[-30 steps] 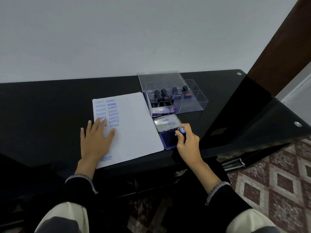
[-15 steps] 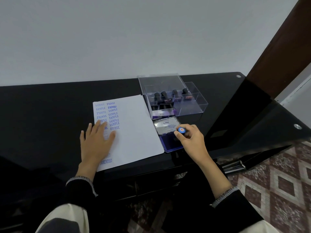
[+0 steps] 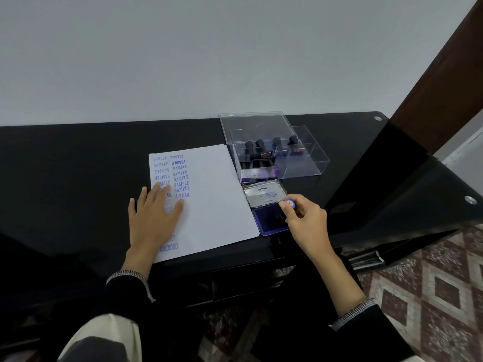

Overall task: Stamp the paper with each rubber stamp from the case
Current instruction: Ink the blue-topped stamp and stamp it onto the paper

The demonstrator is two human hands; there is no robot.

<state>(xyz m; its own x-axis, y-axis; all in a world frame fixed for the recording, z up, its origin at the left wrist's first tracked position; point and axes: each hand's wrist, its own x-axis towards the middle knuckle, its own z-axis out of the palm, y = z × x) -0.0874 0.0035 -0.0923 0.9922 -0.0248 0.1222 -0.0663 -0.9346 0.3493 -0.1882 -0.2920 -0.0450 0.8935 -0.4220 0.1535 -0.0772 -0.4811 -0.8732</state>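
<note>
Paper (image 3: 209, 194) lies on the black table (image 3: 78, 158), blue prints down its left side. Left hand (image 3: 154, 218) rests flat on it, fingers spread. Right hand (image 3: 305, 218) pinches a blue-capped stamp (image 3: 290, 204) over the open ink pad (image 3: 269, 220). Just behind stands the clear case (image 3: 300, 165), lid open, four stamps (image 3: 261, 148) inside.

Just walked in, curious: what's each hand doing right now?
Left hand: open, flat on the paper.
Right hand: gripping a rubber stamp over the ink pad.
</note>
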